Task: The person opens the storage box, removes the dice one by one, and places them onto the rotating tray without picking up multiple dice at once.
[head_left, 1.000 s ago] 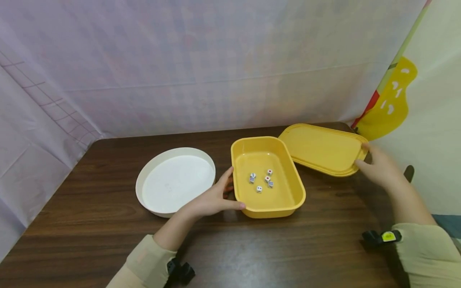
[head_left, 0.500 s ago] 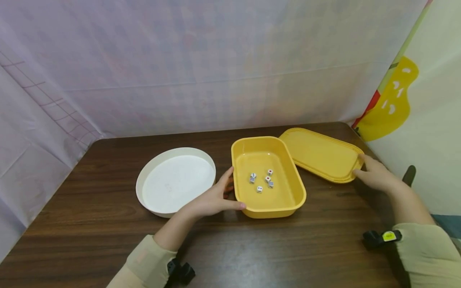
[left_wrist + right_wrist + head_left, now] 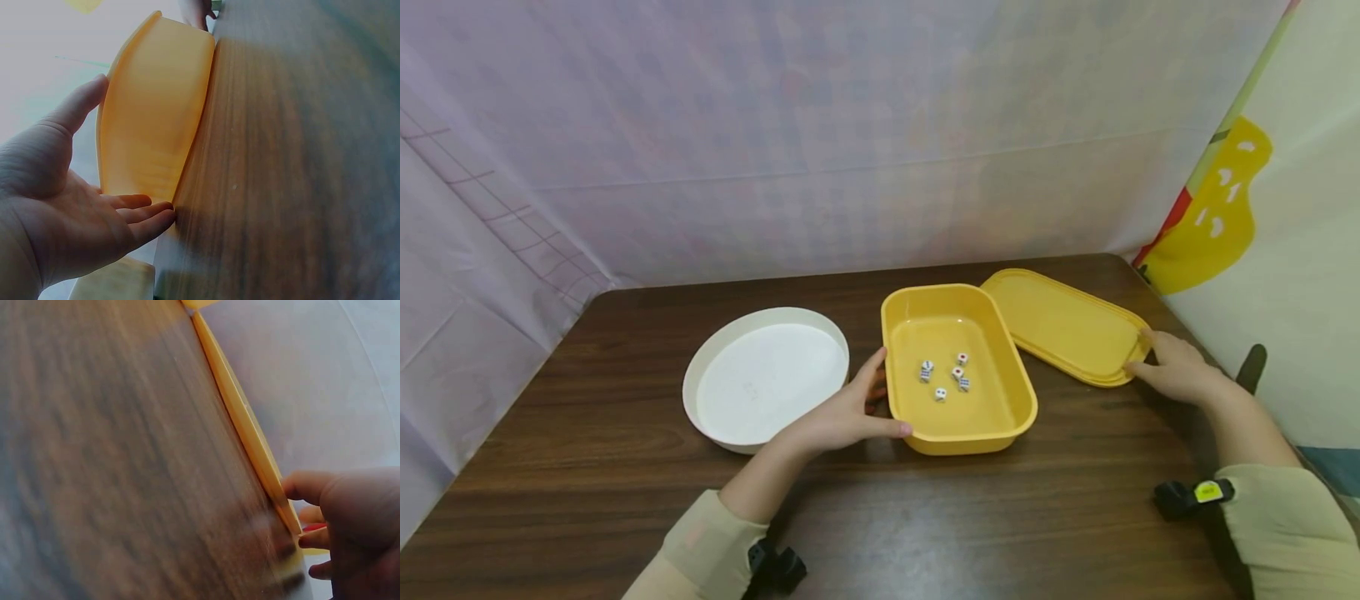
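Observation:
A yellow plastic box (image 3: pixel 1018 392) stands uncovered on the table, with several small white dice (image 3: pixel 957 373) scattered on its floor. My left hand (image 3: pixel 842 414) rests against the box's near left corner, thumb on the rim. In the left wrist view its fingers (image 3: pixel 147 228) are fairly straight and touch the box's side. To the right of the box lies a flat yellow lid (image 3: pixel 1067 325), close beside its wall. My right hand (image 3: pixel 1176 367) holds the lid's right end between thumb and fingers. From the right wrist view the lid (image 3: pixel 244 425) looks flat on the tabletop.
A round white tray (image 3: pixel 767 383) with a low wall sits left of the box, near my left forearm. The dark wooden table (image 3: pixel 925 525) ends at a pale hanging cloth (image 3: pixel 850 167) behind. Another printed cloth (image 3: pixel 1300 250) hangs at the right.
The lid's right end has come down and toward me, and my right hand has moved with it. The box, the dice and my left hand have stayed in place.

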`<control>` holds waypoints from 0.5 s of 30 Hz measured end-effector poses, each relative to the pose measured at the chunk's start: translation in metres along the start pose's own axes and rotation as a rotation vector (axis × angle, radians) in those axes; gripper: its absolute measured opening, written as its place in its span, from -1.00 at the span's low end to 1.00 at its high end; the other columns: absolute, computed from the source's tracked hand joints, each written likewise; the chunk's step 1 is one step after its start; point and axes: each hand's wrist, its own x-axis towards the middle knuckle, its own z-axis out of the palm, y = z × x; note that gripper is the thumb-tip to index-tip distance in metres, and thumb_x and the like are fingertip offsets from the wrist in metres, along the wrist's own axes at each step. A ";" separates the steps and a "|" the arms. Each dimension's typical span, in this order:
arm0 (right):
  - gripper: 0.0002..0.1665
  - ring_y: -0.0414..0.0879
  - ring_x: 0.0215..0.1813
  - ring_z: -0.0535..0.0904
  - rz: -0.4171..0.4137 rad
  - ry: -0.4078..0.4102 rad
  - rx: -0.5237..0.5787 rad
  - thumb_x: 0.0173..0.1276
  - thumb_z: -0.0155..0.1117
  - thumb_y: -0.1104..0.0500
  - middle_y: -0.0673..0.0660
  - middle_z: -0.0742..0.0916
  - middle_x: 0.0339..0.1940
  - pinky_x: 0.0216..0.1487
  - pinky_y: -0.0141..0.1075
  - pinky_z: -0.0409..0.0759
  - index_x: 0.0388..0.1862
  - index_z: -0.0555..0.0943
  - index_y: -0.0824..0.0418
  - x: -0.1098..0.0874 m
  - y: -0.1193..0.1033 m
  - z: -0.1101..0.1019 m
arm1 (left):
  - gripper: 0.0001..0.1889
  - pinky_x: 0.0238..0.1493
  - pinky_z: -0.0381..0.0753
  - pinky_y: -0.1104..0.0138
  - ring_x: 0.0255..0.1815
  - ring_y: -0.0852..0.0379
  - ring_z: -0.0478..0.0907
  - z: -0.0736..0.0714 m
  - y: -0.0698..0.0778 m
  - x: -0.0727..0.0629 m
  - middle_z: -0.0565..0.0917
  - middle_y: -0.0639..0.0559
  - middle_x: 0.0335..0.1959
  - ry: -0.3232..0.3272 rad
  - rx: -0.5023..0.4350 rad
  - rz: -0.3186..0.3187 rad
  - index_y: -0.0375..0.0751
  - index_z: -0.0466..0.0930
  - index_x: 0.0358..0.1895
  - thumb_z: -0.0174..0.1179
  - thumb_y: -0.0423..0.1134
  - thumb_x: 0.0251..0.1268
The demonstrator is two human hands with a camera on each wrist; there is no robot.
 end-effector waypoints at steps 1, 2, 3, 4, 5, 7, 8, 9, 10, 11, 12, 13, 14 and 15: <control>-0.17 0.63 0.19 0.11 -0.005 0.002 -0.008 0.45 0.08 0.08 0.80 0.24 0.16 0.17 0.35 0.01 0.24 0.08 0.82 0.000 0.000 0.001 | 0.13 0.31 0.20 0.03 0.43 -0.09 0.11 0.000 0.000 0.000 -0.07 -0.17 0.52 0.000 -0.001 0.000 -0.07 -0.38 0.54 0.38 -0.20 0.14; -0.18 0.63 0.20 0.10 -0.009 0.005 -0.012 0.45 0.08 0.08 0.80 0.24 0.16 0.18 0.35 0.00 0.23 0.09 0.81 0.001 0.001 0.001 | 0.13 0.31 0.20 0.03 0.43 -0.09 0.11 0.000 0.000 0.000 -0.07 -0.17 0.52 -0.001 -0.002 0.001 -0.07 -0.37 0.54 0.38 -0.21 0.14; -0.18 0.62 0.20 0.10 -0.011 0.008 -0.017 0.45 0.08 0.07 0.79 0.25 0.16 0.18 0.35 -0.01 0.23 0.10 0.81 0.001 0.001 0.002 | 0.13 0.31 0.20 0.03 0.43 -0.09 0.11 0.000 0.000 0.000 -0.08 -0.17 0.52 -0.001 -0.002 0.001 -0.07 -0.37 0.55 0.38 -0.21 0.14; -0.18 0.62 0.21 0.10 -0.012 0.009 -0.021 0.46 0.08 0.06 0.79 0.24 0.16 0.19 0.35 -0.02 0.23 0.11 0.81 0.001 0.001 0.002 | 0.13 0.31 0.20 0.03 0.43 -0.09 0.11 0.000 0.000 0.000 -0.08 -0.17 0.52 0.000 -0.002 0.001 -0.07 -0.37 0.55 0.38 -0.21 0.14; -0.17 0.62 0.22 0.08 -0.011 0.009 -0.025 0.46 0.07 0.04 0.79 0.24 0.17 0.20 0.35 -0.04 0.23 0.11 0.80 0.001 0.001 0.002 | 0.13 0.31 0.20 0.03 0.43 -0.10 0.11 0.000 0.000 0.000 -0.08 -0.17 0.52 -0.001 -0.003 0.001 -0.07 -0.37 0.55 0.38 -0.21 0.14; -0.14 0.62 0.23 0.06 -0.006 0.004 -0.031 0.47 0.04 0.00 0.79 0.22 0.18 0.22 0.35 -0.06 0.25 0.10 0.79 0.000 0.001 0.002 | 0.13 0.31 0.20 0.04 0.43 -0.09 0.11 0.000 0.001 0.000 -0.08 -0.16 0.52 0.000 -0.003 0.000 -0.07 -0.37 0.55 0.38 -0.22 0.13; -0.12 0.61 0.24 0.05 0.001 -0.001 -0.032 0.48 0.03 -0.02 0.79 0.21 0.18 0.22 0.35 -0.07 0.26 0.09 0.79 0.000 0.001 0.002 | 0.13 0.31 0.20 0.04 0.43 -0.09 0.11 0.000 0.001 0.000 -0.08 -0.16 0.52 0.000 -0.003 -0.001 -0.07 -0.37 0.55 0.38 -0.22 0.13; -0.10 0.61 0.24 0.04 0.009 -0.007 -0.034 0.48 0.02 -0.05 0.78 0.20 0.19 0.22 0.35 -0.09 0.27 0.08 0.78 -0.001 0.000 0.002 | 0.13 0.31 0.20 0.04 0.43 -0.09 0.11 0.000 0.001 0.000 -0.08 -0.17 0.52 0.000 -0.003 0.000 -0.07 -0.38 0.55 0.38 -0.22 0.13; -0.08 0.62 0.25 0.03 0.014 -0.012 -0.035 0.48 0.01 -0.08 0.78 0.20 0.20 0.22 0.35 -0.09 0.28 0.07 0.77 -0.002 -0.001 0.002 | 0.13 0.31 0.20 0.04 0.43 -0.09 0.11 0.000 0.001 0.000 -0.08 -0.17 0.52 0.000 -0.003 -0.002 -0.08 -0.38 0.54 0.38 -0.22 0.13; -0.06 0.63 0.25 0.01 0.027 -0.018 -0.035 0.48 0.00 -0.11 0.78 0.18 0.20 0.21 0.38 -0.09 0.29 0.06 0.75 -0.002 -0.002 0.001 | 0.13 0.31 0.20 0.04 0.43 -0.09 0.11 0.000 0.001 0.000 -0.08 -0.17 0.52 -0.001 -0.003 -0.002 -0.08 -0.38 0.54 0.38 -0.21 0.14; -0.04 0.64 0.24 -0.01 0.037 -0.022 -0.036 0.47 0.00 -0.14 0.78 0.17 0.21 0.20 0.39 -0.09 0.31 0.05 0.74 -0.003 -0.003 0.001 | 0.13 0.31 0.21 0.04 0.43 -0.09 0.12 0.000 0.001 -0.001 -0.08 -0.17 0.52 -0.001 -0.002 -0.002 -0.08 -0.38 0.54 0.38 -0.21 0.14; -0.02 0.65 0.25 -0.03 0.049 -0.028 -0.035 0.47 -0.01 -0.17 0.78 0.16 0.22 0.19 0.41 -0.10 0.32 0.04 0.73 -0.004 -0.005 0.000 | 0.13 0.31 0.21 0.04 0.43 -0.09 0.11 0.000 0.001 -0.001 -0.08 -0.17 0.52 -0.001 -0.002 -0.002 -0.08 -0.38 0.54 0.38 -0.21 0.14; 0.00 0.67 0.24 -0.05 0.064 -0.032 -0.037 0.46 -0.01 -0.20 0.77 0.15 0.23 0.16 0.44 -0.09 0.33 0.04 0.71 -0.005 -0.006 -0.001 | 0.13 0.31 0.21 0.04 0.43 -0.09 0.11 0.000 0.001 -0.001 -0.09 -0.16 0.52 -0.001 -0.001 -0.002 -0.08 -0.38 0.54 0.38 -0.21 0.14; 0.02 0.68 0.24 -0.08 0.081 -0.038 -0.037 0.45 -0.02 -0.23 0.76 0.13 0.24 0.13 0.47 -0.09 0.34 0.03 0.69 -0.006 -0.007 -0.002 | 0.13 0.31 0.21 0.04 0.43 -0.09 0.12 0.000 0.001 -0.001 -0.09 -0.16 0.52 -0.001 0.000 -0.001 -0.08 -0.38 0.54 0.38 -0.21 0.14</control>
